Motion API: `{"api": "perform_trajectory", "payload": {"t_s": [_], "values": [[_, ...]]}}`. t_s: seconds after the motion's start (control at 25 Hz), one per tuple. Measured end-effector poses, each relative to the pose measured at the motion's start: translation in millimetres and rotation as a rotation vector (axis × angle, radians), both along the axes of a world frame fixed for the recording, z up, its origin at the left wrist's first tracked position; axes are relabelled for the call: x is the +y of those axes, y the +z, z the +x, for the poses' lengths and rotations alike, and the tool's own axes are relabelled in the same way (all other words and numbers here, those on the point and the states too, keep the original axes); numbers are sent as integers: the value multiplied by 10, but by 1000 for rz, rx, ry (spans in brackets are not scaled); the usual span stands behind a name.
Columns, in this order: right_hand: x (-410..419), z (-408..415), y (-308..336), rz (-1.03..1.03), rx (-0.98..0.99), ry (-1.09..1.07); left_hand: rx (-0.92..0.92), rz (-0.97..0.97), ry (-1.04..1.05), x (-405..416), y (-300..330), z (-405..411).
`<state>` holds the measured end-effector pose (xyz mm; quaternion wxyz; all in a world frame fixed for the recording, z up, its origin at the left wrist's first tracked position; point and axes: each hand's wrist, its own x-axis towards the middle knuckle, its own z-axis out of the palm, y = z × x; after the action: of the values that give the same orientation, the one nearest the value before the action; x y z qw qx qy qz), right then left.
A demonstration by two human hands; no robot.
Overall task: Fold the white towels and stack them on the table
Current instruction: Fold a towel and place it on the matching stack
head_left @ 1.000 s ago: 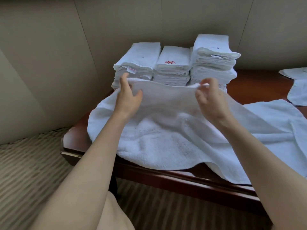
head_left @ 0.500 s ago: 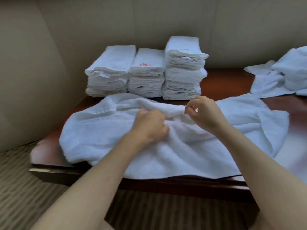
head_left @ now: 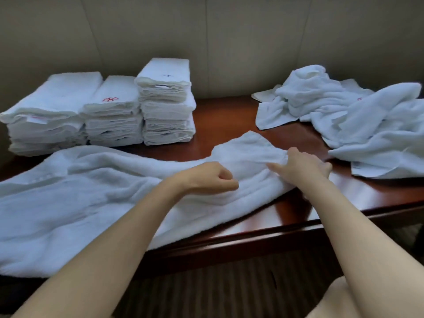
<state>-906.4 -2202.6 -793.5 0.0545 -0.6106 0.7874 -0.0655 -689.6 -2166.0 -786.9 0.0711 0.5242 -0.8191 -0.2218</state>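
A large white towel [head_left: 91, 203] lies spread and rumpled across the front of the dark wooden table [head_left: 227, 115], and its near edge hangs over the table's front. My left hand [head_left: 206, 177] sits on the towel's middle, fingers curled down into a fold of the cloth. My right hand [head_left: 302, 168] pinches the towel near its right end, where a corner lies flat. Three stacks of folded white towels stand at the back left: a left stack [head_left: 52, 111], a middle stack [head_left: 112, 111] with a red mark on top, and a taller right stack [head_left: 167, 99].
A loose heap of unfolded white towels [head_left: 355, 115] covers the table's back right. Bare wood shows between the stacks and the heap. A padded beige wall runs behind the table, and striped carpet lies below its front edge.
The view has swung right, bringing the unfolded heap into sight. Both hands have moved right along the towel, the right hand out to its right end. The towel's far edge now lies lower.
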Motion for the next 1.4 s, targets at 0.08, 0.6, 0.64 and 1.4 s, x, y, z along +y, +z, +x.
{"api": "perform_trajectory", "payload": {"t_s": [0.08,0.6,0.64,1.4], "values": [[67,-70,62,-122,80,-34,8,-19,-18,-88,-8,-127],[72,-116,160,158,282,76,-306,-83,258,-1215,-208,-794],[66,-150,187,169,292,67,-268,-65,247,-1274,-211,-839],[33,-419,103,-50,105,105,-211,-259,43,-841,-467,-1115]]}}
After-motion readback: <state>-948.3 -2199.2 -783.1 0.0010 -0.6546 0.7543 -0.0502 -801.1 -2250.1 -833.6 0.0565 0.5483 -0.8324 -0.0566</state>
